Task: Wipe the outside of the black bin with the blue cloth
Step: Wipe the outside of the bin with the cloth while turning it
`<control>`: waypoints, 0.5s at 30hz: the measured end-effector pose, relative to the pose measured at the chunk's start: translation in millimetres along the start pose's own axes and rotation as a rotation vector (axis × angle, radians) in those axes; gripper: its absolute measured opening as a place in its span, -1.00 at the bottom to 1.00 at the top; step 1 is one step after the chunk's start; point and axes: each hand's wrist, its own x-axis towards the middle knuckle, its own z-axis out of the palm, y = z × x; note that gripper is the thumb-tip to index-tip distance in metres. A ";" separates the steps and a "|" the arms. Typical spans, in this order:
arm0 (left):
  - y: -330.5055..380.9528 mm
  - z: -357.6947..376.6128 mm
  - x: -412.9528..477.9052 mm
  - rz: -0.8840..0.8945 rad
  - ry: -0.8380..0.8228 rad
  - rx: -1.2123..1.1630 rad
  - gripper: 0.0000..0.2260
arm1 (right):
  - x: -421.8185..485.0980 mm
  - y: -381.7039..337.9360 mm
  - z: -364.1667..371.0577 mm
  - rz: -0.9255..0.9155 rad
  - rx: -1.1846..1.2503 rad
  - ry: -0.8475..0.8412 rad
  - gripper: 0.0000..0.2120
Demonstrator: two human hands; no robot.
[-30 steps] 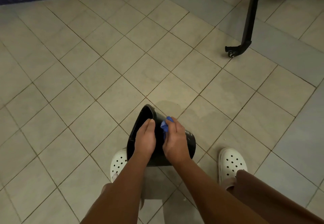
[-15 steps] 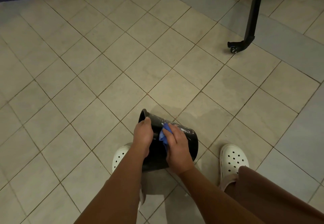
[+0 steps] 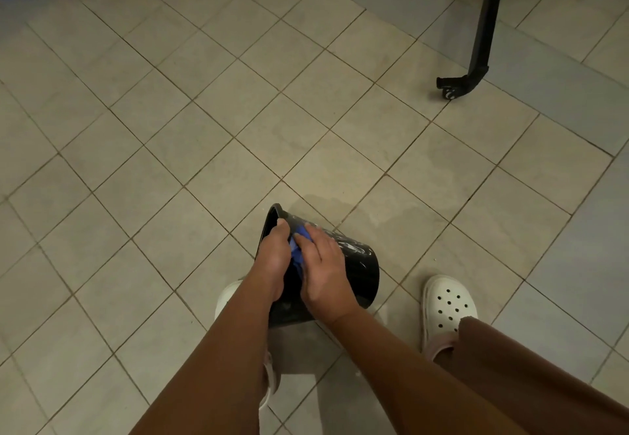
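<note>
A glossy round black plastic bin (image 3: 357,264), tipped on its side with its open mouth to the left, sits low over the beige tiled floor (image 3: 170,162) between 2 white perforated clogs (image 3: 446,305). The left hand (image 3: 274,257) curls its fingers (image 3: 280,227) over the rim, while the right hand (image 3: 323,271) presses a crumpled blue cloth (image 3: 299,247) against the bin's outer wall. A black wheeled metal leg (image 3: 476,60) stands well apart at upper right.

Black bin (image 3: 357,264) tipped on its side over tiled floor (image 3: 170,128), left hand (image 3: 272,257) gripping the rim, right hand (image 3: 323,271) pressing blue cloth (image 3: 296,257) on the outer wall. White clog (image 3: 447,305) just beside.
</note>
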 end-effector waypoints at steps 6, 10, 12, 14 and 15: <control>2.1 1.4 -3.2 -0.041 0.018 -0.031 -0.52 | -31.3 1.3 3.5 -0.113 -0.161 -0.035 -0.25; -2.9 2.7 -3.6 0.010 0.005 0.024 -0.52 | -0.5 -3.4 -2.0 -0.056 0.026 -0.034 -0.45; -2.0 3.5 -6.7 0.029 0.021 0.011 -0.51 | 9.9 7.2 -4.6 -0.006 0.039 -0.024 -0.51; -2.1 2.6 -7.5 0.018 0.043 0.007 -0.49 | 8.6 21.2 -8.8 0.105 0.033 -0.008 -0.53; -2.1 2.6 -8.0 0.018 0.047 0.014 -0.51 | 3.5 25.2 -10.0 0.184 0.016 -0.008 -0.49</control>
